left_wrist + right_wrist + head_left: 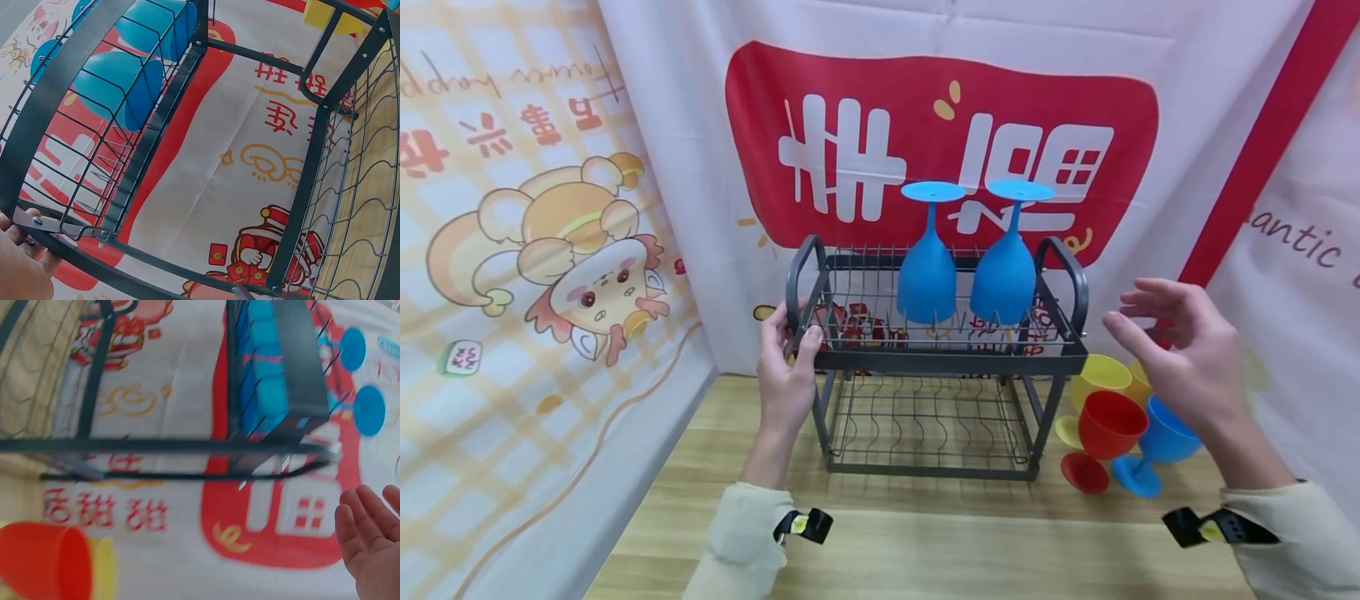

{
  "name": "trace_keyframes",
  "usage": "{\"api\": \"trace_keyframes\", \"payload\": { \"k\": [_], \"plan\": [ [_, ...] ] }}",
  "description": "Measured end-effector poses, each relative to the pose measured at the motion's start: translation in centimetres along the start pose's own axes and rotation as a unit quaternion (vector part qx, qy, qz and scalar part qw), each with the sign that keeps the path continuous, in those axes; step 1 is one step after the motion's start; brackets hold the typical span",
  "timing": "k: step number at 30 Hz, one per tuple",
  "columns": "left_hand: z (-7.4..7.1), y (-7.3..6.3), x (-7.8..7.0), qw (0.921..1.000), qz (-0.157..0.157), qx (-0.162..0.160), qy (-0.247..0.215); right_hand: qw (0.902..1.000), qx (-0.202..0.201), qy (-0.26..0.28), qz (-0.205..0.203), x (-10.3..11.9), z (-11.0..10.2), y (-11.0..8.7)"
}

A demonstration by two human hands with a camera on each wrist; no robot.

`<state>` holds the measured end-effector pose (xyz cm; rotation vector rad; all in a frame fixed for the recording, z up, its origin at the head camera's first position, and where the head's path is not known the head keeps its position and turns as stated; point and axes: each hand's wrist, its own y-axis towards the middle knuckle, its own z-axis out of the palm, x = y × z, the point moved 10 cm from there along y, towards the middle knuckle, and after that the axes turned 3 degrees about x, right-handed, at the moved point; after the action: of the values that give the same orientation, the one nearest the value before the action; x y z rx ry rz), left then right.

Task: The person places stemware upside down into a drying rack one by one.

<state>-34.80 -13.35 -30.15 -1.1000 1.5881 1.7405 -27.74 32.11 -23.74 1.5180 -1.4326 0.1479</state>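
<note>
A dark two-tier dish rack [951,360] stands on the table. Two blue goblets [927,279] sit upside down on its upper tier, feet up, toward the right. My left hand [786,367] grips the rack's left end by the upper frame, thumb over the front corner; in the left wrist view only part of that hand [25,265] shows. To the right of the rack, my right hand [1195,358] hovers with relaxed fingers and holds nothing. Below it stand a red goblet [1112,423], another blue goblet [1172,433] and a yellow goblet [1101,379], partly overlapping.
The rack's lower tier [925,421] has wavy wires and bears nothing. Behind the rack hangs a printed cloth [880,75] with a red panel. Another patterned cloth [512,400] borders the left side. Light wood-grain table [940,542] extends in front of the rack.
</note>
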Motion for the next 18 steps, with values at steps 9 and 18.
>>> {"api": "trace_keyframes", "payload": {
  "k": [9,18],
  "plan": [
    [-0.1,0.1,0.0,0.9999,0.008,-0.002,-0.009,0.9928,0.026,-0.008,0.117,-10.2,1.2,-3.2],
    [0.0,-0.1,0.0,1.0000,0.004,-0.001,-0.009,0.9600,0.024,-0.012,0.279,-18.0,3.9,-8.4]
  ]
}}
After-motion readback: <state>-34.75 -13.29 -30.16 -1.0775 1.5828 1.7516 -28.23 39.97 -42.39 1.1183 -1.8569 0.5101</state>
